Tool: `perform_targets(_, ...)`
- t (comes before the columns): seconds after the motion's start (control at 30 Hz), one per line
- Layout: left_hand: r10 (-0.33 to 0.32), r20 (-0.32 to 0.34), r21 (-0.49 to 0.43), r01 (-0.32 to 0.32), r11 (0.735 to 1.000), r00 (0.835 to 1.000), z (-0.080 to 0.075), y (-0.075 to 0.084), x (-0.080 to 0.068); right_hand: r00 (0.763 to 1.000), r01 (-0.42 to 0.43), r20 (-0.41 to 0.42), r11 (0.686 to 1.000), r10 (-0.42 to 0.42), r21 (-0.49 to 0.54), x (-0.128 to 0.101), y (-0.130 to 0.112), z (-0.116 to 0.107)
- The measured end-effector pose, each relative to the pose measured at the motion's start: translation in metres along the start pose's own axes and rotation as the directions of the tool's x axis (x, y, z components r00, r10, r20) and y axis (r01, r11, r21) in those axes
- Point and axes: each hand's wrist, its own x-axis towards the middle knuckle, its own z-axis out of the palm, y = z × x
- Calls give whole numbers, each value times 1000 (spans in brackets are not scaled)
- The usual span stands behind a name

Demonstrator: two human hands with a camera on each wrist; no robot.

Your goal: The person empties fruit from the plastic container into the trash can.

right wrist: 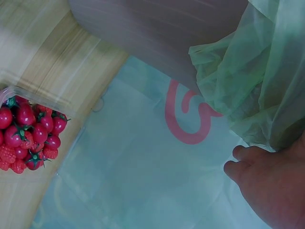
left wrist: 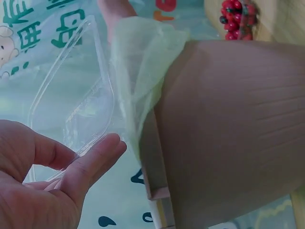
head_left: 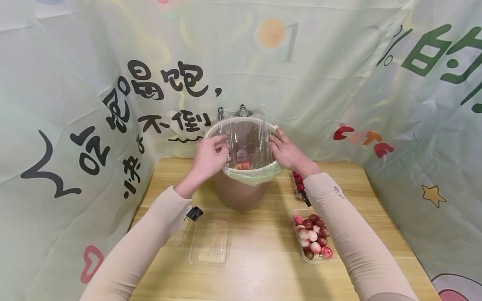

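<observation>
A clear plastic container (head_left: pixel 250 138) is held tilted over the mouth of a brown bin (head_left: pixel 242 192). My left hand (head_left: pixel 211 154) pinches its left edge between thumb and fingers, as the left wrist view also shows. At the bin's right rim is my right hand (head_left: pixel 290 152), fingertips near the container's right edge. A pale green bag (head_left: pixel 260 175) lines the bin and folds over its rim. In the right wrist view the bag (right wrist: pixel 248 81) hides part of the right hand (right wrist: pixel 271 181), so its grip is unclear. Something red-orange (head_left: pixel 244 166) shows inside the bin.
On the wooden table (head_left: pixel 260 251), a clear tray of mixed round fruit (head_left: pixel 312 236) sits at right. Behind it, a tray holds cherry tomatoes and raspberries (right wrist: pixel 31 133). Front left lies a clear plastic tray (head_left: pixel 209 242) by a black clip (head_left: pixel 194 213). Printed cloth (head_left: pixel 320 83) surrounds the table.
</observation>
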Motion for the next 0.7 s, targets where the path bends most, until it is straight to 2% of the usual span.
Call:
perform_targets(0.23, -11, 31, -61, 13, 998, 999, -4, 4, -15, 1000, 2, 1, 1000, -2, -4, -1, 0, -1)
perform_targets(0.4, 33, 39, -34, -32, 999, 999, -4, 4, -30, 1000, 6, 1, 1000, -6, 1, -2, 1, -1)
perform_targets(0.7, 72, 85, 24, -75, 997, 994, 6, -18, -57, 1000, 8, -6, 1000, -8, 4, -3, 1, -1)
